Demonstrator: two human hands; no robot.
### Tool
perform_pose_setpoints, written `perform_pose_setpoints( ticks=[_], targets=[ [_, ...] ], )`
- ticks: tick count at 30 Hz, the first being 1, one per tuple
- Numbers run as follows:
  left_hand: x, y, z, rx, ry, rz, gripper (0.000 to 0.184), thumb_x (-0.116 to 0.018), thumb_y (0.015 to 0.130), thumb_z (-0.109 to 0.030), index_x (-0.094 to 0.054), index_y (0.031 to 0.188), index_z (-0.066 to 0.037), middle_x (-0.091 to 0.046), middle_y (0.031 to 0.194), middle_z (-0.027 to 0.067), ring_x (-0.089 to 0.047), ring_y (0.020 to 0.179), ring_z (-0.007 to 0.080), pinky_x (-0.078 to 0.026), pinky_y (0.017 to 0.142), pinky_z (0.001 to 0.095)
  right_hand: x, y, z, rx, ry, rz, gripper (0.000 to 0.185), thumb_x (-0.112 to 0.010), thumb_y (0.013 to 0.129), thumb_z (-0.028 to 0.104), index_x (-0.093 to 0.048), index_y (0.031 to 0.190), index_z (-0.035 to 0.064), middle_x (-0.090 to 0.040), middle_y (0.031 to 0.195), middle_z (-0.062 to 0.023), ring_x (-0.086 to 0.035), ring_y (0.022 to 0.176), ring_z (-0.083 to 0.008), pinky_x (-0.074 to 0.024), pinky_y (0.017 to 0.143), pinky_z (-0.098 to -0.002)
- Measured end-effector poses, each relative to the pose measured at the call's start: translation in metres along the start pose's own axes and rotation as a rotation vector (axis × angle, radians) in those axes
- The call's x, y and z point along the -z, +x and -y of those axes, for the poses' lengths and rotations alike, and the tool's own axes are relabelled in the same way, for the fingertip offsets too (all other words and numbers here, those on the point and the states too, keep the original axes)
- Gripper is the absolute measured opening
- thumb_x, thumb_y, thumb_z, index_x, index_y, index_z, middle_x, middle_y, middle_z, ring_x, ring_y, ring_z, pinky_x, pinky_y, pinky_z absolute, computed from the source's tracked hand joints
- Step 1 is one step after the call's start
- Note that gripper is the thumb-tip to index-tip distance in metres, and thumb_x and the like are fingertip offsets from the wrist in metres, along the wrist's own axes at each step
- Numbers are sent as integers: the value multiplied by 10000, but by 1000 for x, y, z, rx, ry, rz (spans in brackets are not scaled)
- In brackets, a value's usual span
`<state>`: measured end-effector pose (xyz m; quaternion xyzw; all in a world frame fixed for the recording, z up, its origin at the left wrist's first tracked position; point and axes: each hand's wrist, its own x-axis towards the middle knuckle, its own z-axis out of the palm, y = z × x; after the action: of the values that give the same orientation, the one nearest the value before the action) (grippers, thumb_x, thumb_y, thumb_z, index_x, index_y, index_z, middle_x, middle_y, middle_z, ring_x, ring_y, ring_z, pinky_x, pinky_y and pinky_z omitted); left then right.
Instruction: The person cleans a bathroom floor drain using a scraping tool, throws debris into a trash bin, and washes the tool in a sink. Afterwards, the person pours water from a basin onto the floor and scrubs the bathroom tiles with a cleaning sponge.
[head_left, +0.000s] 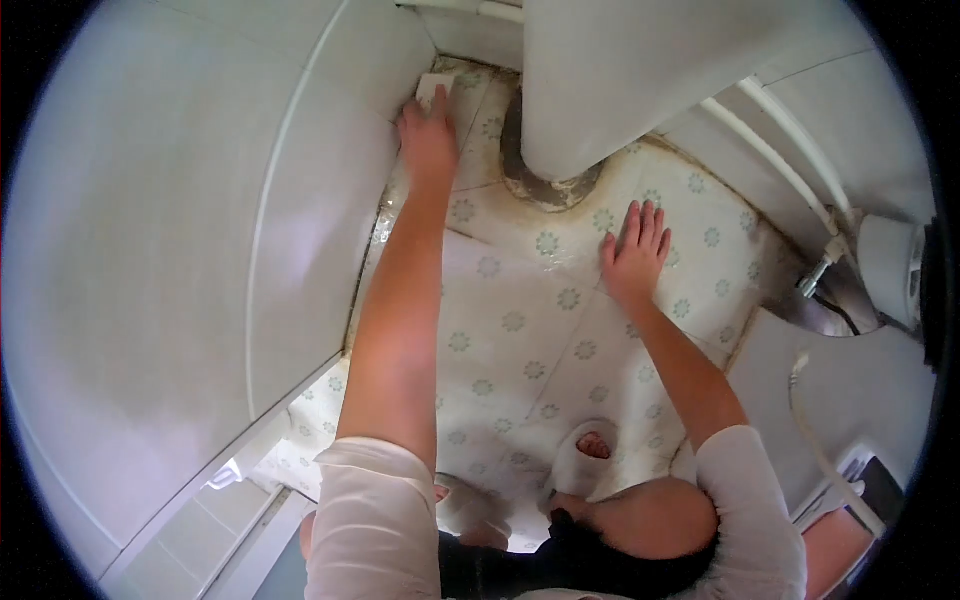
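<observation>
My left hand (430, 150) reaches far forward into the corner by the left wall. Its fingers press on a small white block (434, 86), which looks like a cleaning sponge, against the floor. Part of the block is hidden under the fingers. My right hand (636, 258) lies flat on the tiled floor (515, 320), fingers apart and holding nothing. Pale tiles with green flower prints cover this floor, with wet shine and brown grime in places. Between and ahead of the hands stands a white pedestal (590, 90) on a dark, stained base (540, 190).
A tiled wall (190, 200) rises close on the left. White pipes (785, 150) run along the back right wall, near a metal fitting (815, 278). A hose (815, 430) hangs at the right. My slippered foot (585, 455) is below, near my bent knees.
</observation>
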<state>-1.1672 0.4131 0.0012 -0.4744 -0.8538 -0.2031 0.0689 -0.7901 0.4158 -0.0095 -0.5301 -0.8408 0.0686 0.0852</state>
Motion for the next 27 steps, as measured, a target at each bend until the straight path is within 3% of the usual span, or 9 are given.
perform_pose_setpoints(
  ticks=[4, 7, 10, 13, 16, 19, 22, 27],
  targets=[
    [-15, 24, -11, 106, -42, 11, 577, -635, 869, -88, -564, 1426, -223, -518, 1357, 246, -522, 1190, 429, -465, 999, 521, -2, 1, 2, -7, 6, 6, 724, -530, 931, 362, -331, 1547, 37, -302, 1605, -223, -217, 1505, -431, -138, 1200, -616],
    [-31, 35, -17, 68, -43, -54, 570, -638, 866, -92, -582, 1411, -247, -532, 1369, 221, -535, 1181, 426, -482, 988, 496, 2, 2, 1, -1, -1, 10, 728, -535, 928, 354, -327, 1545, 29, -299, 1604, -225, -216, 1506, -431, -138, 1200, -615],
    [-26, 34, -19, -25, -86, 20, 578, -663, 842, -93, -605, 1390, -267, -549, 1373, 202, -546, 1177, 412, -495, 987, 469, 8, 0, 5, 0, -6, 28, 728, -537, 931, 345, -318, 1547, 24, -297, 1604, -227, -211, 1508, -430, -137, 1202, -610],
    [-15, 23, -31, -272, -25, 180, 576, -682, 813, -86, -640, 1356, -274, -559, 1370, 195, -556, 1160, 401, -502, 984, 450, 7, 2, 7, 2, 1, 11, 723, -536, 936, 337, -315, 1547, 20, -296, 1604, -227, -211, 1508, -427, -137, 1203, -608],
    [12, -2, -39, -277, -170, 245, 502, -684, 828, -101, -670, 1314, -225, -547, 1409, 201, -546, 1208, 411, -459, 1039, 471, 9, 0, 7, 9, 12, 9, 719, -537, 938, 331, -316, 1546, 17, -301, 1601, -227, -214, 1508, -423, -137, 1202, -610],
    [15, -22, -28, -351, -144, 206, 594, -691, 776, -42, -678, 1309, -305, -568, 1360, 175, -557, 1129, 383, -504, 981, 450, 10, 1, 6, 19, -3, -14, 719, -539, 938, 334, -319, 1546, 18, -312, 1598, -225, -224, 1505, -421, -142, 1201, -610],
    [38, -60, -15, -395, -171, 247, 611, -692, 772, -47, -669, 1319, -318, -568, 1356, 168, -543, 1157, 380, -493, 1005, 450, 7, 0, 5, 23, -3, -30, 711, -530, 945, 340, -323, 1545, 22, -319, 1597, -221, -239, 1499, -422, -152, 1199, -609],
    [81, -142, -16, -507, -309, 477, 606, -694, 804, -101, -631, 1368, -316, -546, 1375, 203, -517, 1204, 418, -473, 1024, 478, 6, -2, 5, 17, 0, -48, 692, -508, 956, 351, -329, 1543, 33, -321, 1598, -213, -243, 1496, -418, -156, 1202, -605]
  ],
)
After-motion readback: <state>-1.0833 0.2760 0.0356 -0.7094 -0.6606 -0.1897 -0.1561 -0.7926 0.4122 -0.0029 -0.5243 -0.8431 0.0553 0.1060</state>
